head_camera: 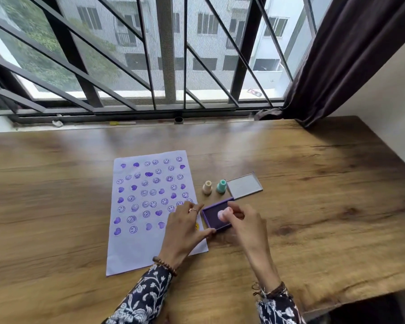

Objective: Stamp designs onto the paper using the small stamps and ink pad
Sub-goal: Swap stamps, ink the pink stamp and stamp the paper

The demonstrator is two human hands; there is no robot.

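Right hand pinches light, rigid pink stamp by its top, face probably on ink pad; left hand open, steadying pad.

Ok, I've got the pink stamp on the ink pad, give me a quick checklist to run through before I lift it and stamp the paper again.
1. Pink stamp held by the right hand: ok, fingers pinch it over the ink pad.
2. Stamp face fully inked: cannot tell, the face is hidden.
3. Pad steadied: ok, the left hand rests at its near-left corner.
4. Free space on the paper: ok, the bottom strip is unstamped.
5. Paper flat on the table: ok, though the left hand covers its right edge.
6. Cream stamp, teal stamp and lid out of the way: ok, beyond the pad.
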